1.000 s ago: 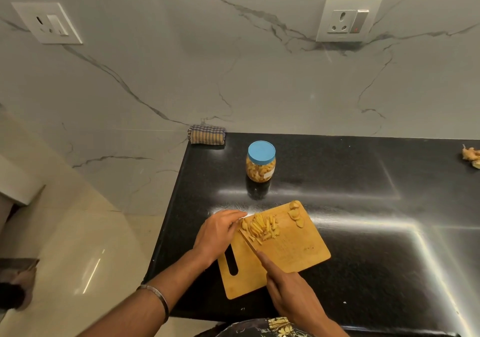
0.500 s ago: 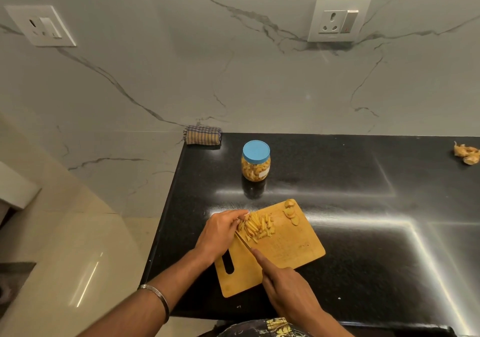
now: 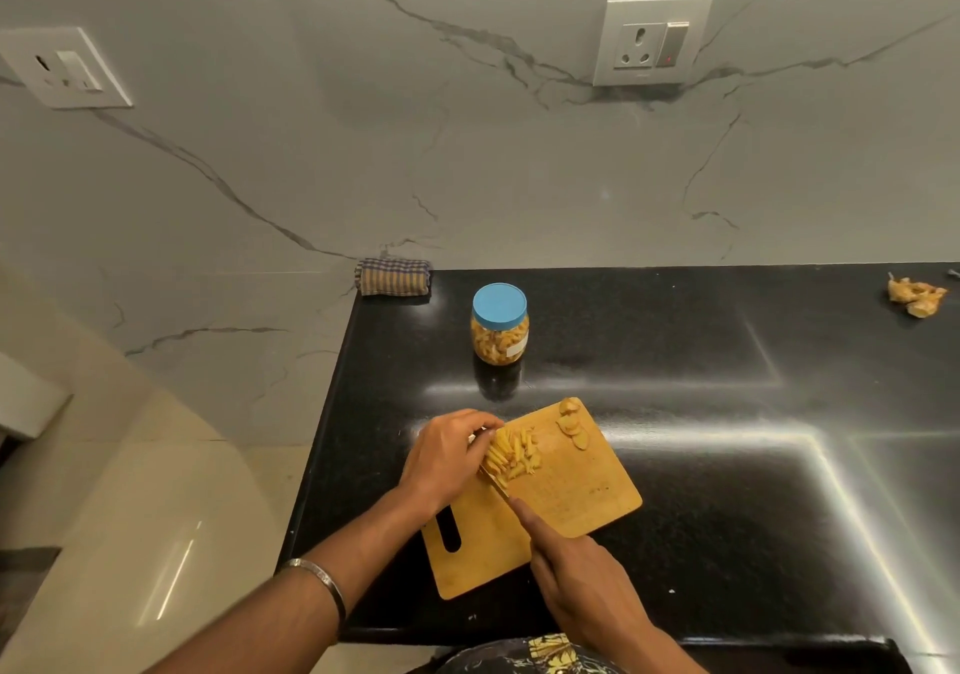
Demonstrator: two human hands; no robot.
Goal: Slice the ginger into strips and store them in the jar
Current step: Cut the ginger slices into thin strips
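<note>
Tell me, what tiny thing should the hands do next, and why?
Probably another cut: the right hand holds the knife against the pale yellow ginger strips on the wooden cutting board, the left hand steadies them, and uncut ginger slices wait nearby.

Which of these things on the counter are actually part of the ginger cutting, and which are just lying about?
In use:
ginger strips
ginger slices
knife
cutting board
blue-lidded jar
left hand
right hand

Lying about:
checked cloth
ginger scraps
wall sockets
</note>
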